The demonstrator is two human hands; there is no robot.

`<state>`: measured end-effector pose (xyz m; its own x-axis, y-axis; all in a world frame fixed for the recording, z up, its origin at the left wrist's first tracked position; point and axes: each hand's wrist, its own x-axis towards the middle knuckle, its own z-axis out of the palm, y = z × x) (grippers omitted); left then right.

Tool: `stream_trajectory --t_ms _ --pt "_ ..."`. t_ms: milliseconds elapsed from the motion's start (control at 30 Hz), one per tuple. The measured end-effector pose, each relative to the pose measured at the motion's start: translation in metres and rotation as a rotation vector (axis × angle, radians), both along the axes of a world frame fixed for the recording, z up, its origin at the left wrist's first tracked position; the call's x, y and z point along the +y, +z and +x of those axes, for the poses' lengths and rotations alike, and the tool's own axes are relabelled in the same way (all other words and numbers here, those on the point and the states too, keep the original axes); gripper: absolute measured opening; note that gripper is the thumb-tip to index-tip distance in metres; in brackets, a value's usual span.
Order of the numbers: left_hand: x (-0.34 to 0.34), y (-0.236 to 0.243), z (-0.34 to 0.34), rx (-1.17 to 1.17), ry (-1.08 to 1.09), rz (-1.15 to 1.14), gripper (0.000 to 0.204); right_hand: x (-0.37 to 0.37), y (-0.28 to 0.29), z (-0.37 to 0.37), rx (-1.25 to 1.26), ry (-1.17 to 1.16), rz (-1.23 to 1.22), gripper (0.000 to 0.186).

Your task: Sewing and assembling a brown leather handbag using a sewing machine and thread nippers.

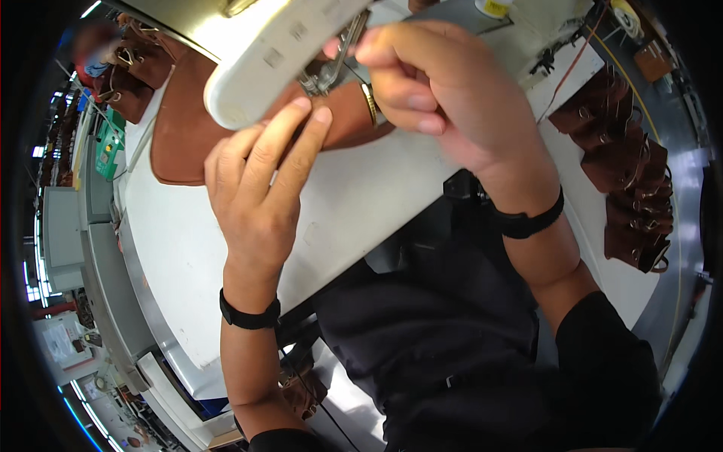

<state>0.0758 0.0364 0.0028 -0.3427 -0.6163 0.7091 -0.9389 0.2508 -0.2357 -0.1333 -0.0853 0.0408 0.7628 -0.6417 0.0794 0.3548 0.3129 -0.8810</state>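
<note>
A white sewing machine head (260,75) slants across the top, with its metal needle and presser foot parts (325,78) at its right side. Under it lies a brown leather piece (181,132), with a gold-coloured metal strip (368,103) near its right part. My left hand (260,169) has its fingers stretched toward the presser foot, fingertips close to the metal; its thumb is hidden. Beside the needle bar, my right hand (452,94) is closed with curled fingers, thumb and forefinger drawn together by the metal. What they pinch is too small to make out.
Brown leather pieces with straps and metal fittings (621,166) sit in a row on the right. More brown leather items (132,83) and a green box (111,143) are at the far left. The white tabletop (177,264) ends close to my body. A yellow-labelled container (494,7) stands at the top.
</note>
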Motion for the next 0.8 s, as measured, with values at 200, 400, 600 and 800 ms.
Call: stream_trajectory --t_ms 200,400,600,800 --pt "0.001 0.0 -0.018 0.121 0.032 -0.002 0.039 0.001 -0.014 0.02 0.067 -0.391 -0.573 0.022" --pt "0.004 -0.002 -0.029 0.192 0.065 0.028 0.039 -0.001 -0.058 0.032 0.31 -0.831 -1.236 0.018" --pt "0.006 -0.006 -0.033 0.215 0.103 0.018 0.037 -0.001 -0.061 0.038 0.321 -0.891 -1.227 0.012" --pt "0.005 -0.014 -0.034 0.219 0.124 -0.026 0.036 0.006 -0.063 0.039 0.32 -0.88 -1.193 0.009"
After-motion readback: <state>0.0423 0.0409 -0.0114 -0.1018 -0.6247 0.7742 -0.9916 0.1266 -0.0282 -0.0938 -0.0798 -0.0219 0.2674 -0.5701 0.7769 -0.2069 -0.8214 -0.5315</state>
